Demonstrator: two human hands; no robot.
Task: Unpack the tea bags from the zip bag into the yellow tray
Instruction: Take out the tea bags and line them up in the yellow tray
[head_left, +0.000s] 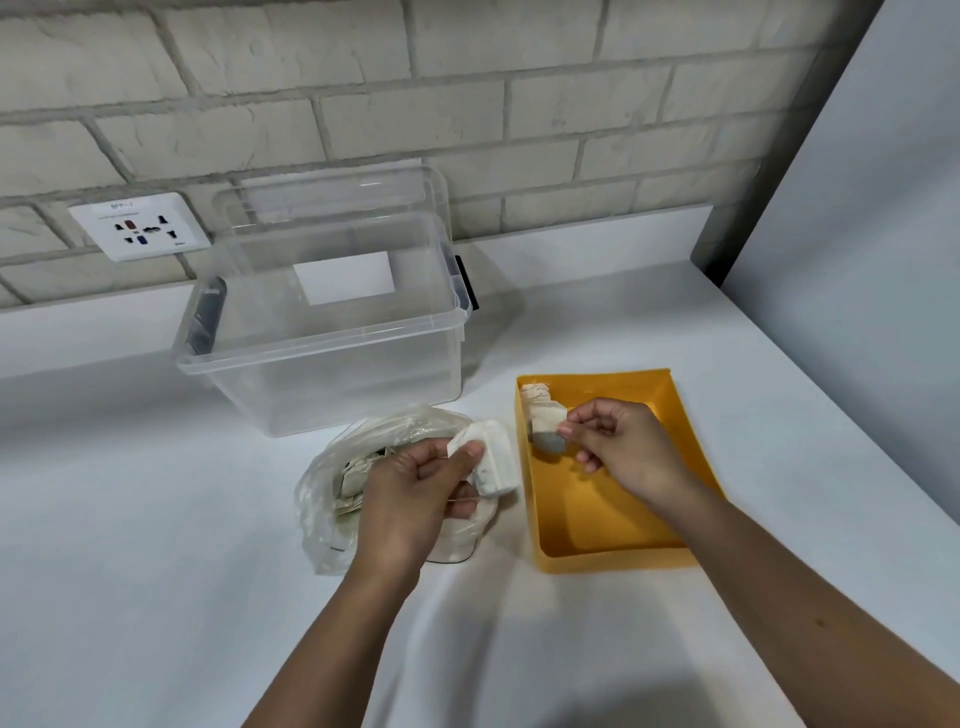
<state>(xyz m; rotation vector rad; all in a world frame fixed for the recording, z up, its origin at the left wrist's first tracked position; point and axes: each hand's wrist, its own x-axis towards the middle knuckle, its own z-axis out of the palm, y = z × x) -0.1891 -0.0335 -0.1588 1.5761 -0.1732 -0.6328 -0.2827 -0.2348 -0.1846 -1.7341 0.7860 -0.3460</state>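
A crumpled clear zip bag (332, 499) lies on the white counter and holds several pale tea bags (356, 480). Above its right side my left hand (415, 493) is shut on a white tea bag (496, 460), pinched by its top corner. The yellow tray (613, 558) stands just right of the zip bag. Over the tray's far left part my right hand (618, 441) pinches a tea bag (545, 428) by its edge. Another tea bag (535, 392) lies in the tray's far left corner.
An open clear plastic storage box (322, 364) with dark side latches stands behind the zip bag, near the brick wall. A white wall socket (140, 226) sits to its left. A grey panel (857, 208) borders the counter on the right.
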